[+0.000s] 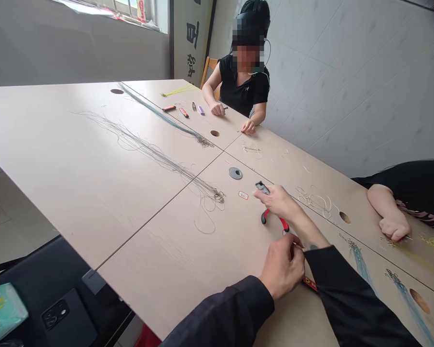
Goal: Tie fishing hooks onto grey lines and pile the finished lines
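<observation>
My right hand [280, 201] reaches out over the table, its fingers closed round a small dark-and-silver tool [263, 187] whose exact kind I cannot make out. My left hand [282, 265] is nearer to me, close to my right sleeve, with thumb and fingers pinched together; whatever is between them is hidden. Below my right wrist lie pliers with red-and-black handles [284, 224], partly covered by my hands. A red-and-black item with a yellow mark [310, 283] shows between my left hand and right sleeve. Left of my right hand is a small red-bordered label [243, 195].
A bundle of thin dark cords [166, 160] and a blue-grey bundle [159, 113] stretch across the joined tables. Blue cord bundles [359, 258] lie right. A person [244, 82] sits opposite; another person's hand [395, 226] rests right. The table has round holes [214, 133].
</observation>
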Available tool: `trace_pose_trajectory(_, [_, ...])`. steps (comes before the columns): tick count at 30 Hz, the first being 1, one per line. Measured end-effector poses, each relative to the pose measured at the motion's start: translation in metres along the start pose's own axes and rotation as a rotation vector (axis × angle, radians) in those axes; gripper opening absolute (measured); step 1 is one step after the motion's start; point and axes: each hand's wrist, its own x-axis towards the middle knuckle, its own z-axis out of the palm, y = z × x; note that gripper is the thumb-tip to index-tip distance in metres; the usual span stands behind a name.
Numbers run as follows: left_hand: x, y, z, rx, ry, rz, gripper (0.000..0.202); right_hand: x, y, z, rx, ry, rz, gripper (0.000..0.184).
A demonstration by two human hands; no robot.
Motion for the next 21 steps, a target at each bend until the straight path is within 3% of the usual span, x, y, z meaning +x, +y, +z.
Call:
trace_pose_trajectory(5, [0.001, 0.008, -0.003, 0.081, 0.144, 0.148, 0.018, -0.061, 0.049, -0.041, 0.479, 0.086, 0.24, 0.049])
trace_pose_trajectory(9, [-0.001, 0.011, -0.006, 0.261, 0.208, 0.356, 0.023, -0.117, 0.09, -0.041, 0.709, 0.15, 0.375, 0.05])
trace_pose_trajectory(12, [-0.004, 0.011, -0.005, 0.456, 0.125, 0.49, 0.034, -0.148, 0.111, -0.025, 0.798, 0.16, 0.416, 0.051])
trace_pose_trajectory(15, [-0.005, 0.01, -0.004, 0.567, -0.027, 0.562, 0.031, -0.166, 0.121, -0.008, 0.911, 0.188, 0.383, 0.047])
trace_pose_trajectory(17, [-0.003, 0.01, -0.004, 0.581, -0.107, 0.564, 0.021, -0.171, 0.125, 0.001, 0.993, 0.231, 0.335, 0.045])
trace_pose_trajectory(21, [0.002, 0.012, -0.004, 0.601, -0.152, 0.513, 0.013, -0.171, 0.129, 0.01, 1.084, 0.293, 0.272, 0.045])
